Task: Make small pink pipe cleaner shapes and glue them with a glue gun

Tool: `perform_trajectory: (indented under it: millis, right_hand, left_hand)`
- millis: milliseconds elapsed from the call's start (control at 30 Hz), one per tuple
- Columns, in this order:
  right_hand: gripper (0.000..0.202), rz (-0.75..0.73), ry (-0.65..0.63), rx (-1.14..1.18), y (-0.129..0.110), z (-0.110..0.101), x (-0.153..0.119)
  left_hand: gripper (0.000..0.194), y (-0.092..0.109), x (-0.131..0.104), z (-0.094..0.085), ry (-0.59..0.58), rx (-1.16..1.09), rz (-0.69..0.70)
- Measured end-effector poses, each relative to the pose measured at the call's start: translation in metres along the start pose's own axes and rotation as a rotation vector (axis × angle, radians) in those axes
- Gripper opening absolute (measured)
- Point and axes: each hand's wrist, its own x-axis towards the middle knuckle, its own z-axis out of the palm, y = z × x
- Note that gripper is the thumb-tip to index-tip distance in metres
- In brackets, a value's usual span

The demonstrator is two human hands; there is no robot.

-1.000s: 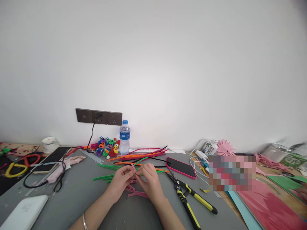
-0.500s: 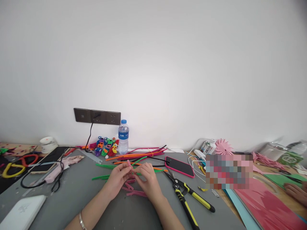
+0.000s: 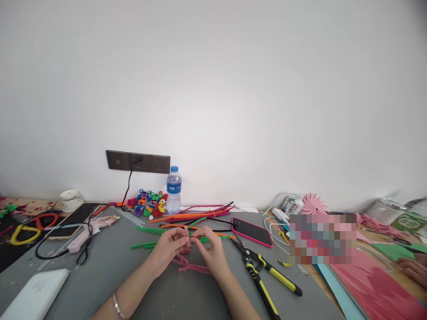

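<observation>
Both hands meet over the grey mat, fingertips almost touching. My left hand (image 3: 169, 247) pinches a pink pipe cleaner (image 3: 186, 230), one short end of which sticks up above the thumb. The thumb and forefinger of my right hand (image 3: 211, 249) close on the same pipe cleaner, mostly hidden by the fingers. Below them lie bent pink pipe cleaners (image 3: 194, 267). Behind the hands are green pipe cleaners (image 3: 148, 230) and a bundle of orange and red ones (image 3: 196, 215). Black-and-yellow pliers (image 3: 258, 263) lie right of my right hand.
A pink-edged phone (image 3: 252, 231) lies beyond the pliers. At the back stand a water bottle (image 3: 174, 191) and small pipe-cleaner figures (image 3: 151, 203). Leftward are a white box-shaped device (image 3: 36, 293), a pink glue gun (image 3: 80, 238) and scissors (image 3: 25, 234). Another person's hand (image 3: 413, 269) rests far right.
The view has turned slightly left, so the scene sits further right. My right fingertips have drawn in to a pinch beside the left ones, around the pink pipe cleaner.
</observation>
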Motion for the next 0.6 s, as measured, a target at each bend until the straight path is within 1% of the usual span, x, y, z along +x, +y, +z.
perform_trajectory:
  millis: [200,333,400,467,500,533,600]
  right_hand:
    - [0.015,0.149,-0.097,0.365,0.005,0.003,0.002]
    - [0.019,0.287,-0.229,0.647,0.002,0.001,0.001]
    - [0.026,0.353,-0.303,0.763,-0.001,-0.001,0.002]
    - [0.031,0.407,-0.383,0.828,-0.004,-0.003,0.002]
    - [0.031,0.427,-0.415,0.843,-0.005,-0.004,0.002]
    - [0.029,0.439,-0.428,0.85,-0.006,-0.004,0.003]
    - [0.027,0.446,-0.407,0.842,-0.005,-0.004,0.004]
  left_hand:
    - [0.024,0.007,-0.004,0.0,-0.117,0.039,-0.066]
    - [0.022,0.01,-0.007,-0.005,-0.206,0.102,-0.086]
    - [0.021,0.012,-0.008,-0.006,-0.235,0.136,-0.121]
    - [0.02,0.014,-0.009,-0.006,-0.263,0.164,-0.158]
    - [0.021,0.014,-0.01,-0.006,-0.273,0.177,-0.17]
    - [0.021,0.014,-0.01,-0.006,-0.277,0.187,-0.175]
    - [0.022,0.015,-0.01,-0.005,-0.265,0.205,-0.164]
